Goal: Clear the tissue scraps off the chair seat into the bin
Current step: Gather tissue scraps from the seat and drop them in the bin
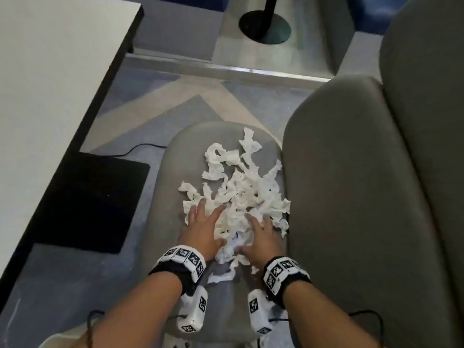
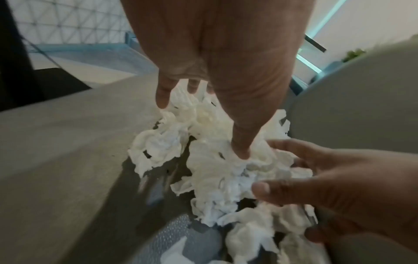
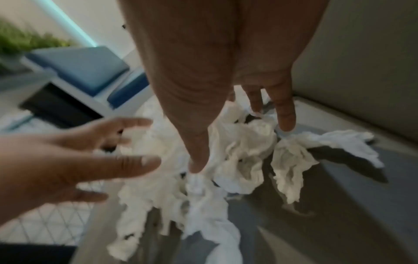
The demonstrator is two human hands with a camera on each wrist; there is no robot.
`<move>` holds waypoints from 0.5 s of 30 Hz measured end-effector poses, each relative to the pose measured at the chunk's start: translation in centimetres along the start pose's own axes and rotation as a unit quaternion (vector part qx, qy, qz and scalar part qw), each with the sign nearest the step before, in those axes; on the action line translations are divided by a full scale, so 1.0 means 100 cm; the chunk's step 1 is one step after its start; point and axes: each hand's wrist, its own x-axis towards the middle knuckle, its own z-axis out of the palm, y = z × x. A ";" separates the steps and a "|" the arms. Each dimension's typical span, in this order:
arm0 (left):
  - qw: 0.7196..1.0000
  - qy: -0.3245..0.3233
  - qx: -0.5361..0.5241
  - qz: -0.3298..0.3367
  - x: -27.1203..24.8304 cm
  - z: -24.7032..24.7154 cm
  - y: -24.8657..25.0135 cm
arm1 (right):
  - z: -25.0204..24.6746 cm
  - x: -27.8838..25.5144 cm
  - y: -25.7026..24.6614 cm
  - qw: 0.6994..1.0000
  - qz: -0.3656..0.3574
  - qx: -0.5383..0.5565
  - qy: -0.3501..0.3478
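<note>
White tissue scraps [image 1: 243, 187] lie in a loose heap on the grey chair seat [image 1: 180, 156]. Both hands rest on the near part of the heap. My left hand [image 1: 206, 222] lies flat on the heap's left side with its fingers spread. My right hand [image 1: 258, 232] lies spread on the heap's right side. In the left wrist view the left hand [image 2: 214, 71] presses its thumb and fingertips into the scraps [image 2: 214, 169], and the right hand [image 2: 339, 178] reaches in beside it. The right wrist view shows the right hand [image 3: 214, 71] on crumpled scraps [image 3: 244, 160].
A white table [image 1: 50, 71] with a dark edge runs along the left, with a black box [image 1: 93, 199] and a cable [image 1: 140, 148] on the floor beside it. A grey upholstered seat [image 1: 364, 197] adjoins the chair's right. A pale rim [image 1: 57, 339] shows at lower left.
</note>
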 end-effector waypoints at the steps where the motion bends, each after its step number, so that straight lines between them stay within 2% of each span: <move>1: 0.999 -0.014 0.035 0.008 0.009 0.008 -0.001 | 0.007 0.009 0.000 1.000 -0.008 -0.028 -0.009; 3: 0.996 -0.019 0.087 0.004 0.024 0.020 -0.005 | 0.018 0.023 0.000 0.996 -0.013 -0.088 0.001; 6: 0.996 0.015 0.090 0.007 0.039 0.036 -0.015 | 0.029 0.041 0.006 0.995 -0.060 -0.056 0.056; 8: 0.997 0.066 0.028 0.024 0.041 0.042 -0.025 | 0.024 0.045 0.010 0.994 -0.073 0.012 0.084; 11: 0.982 0.150 -0.110 0.034 0.030 0.030 -0.025 | 0.007 0.037 0.010 0.976 -0.023 0.156 0.150; 15: 0.949 0.200 -0.232 -0.075 0.012 -0.001 -0.016 | -0.022 0.016 0.009 0.928 0.037 0.294 0.226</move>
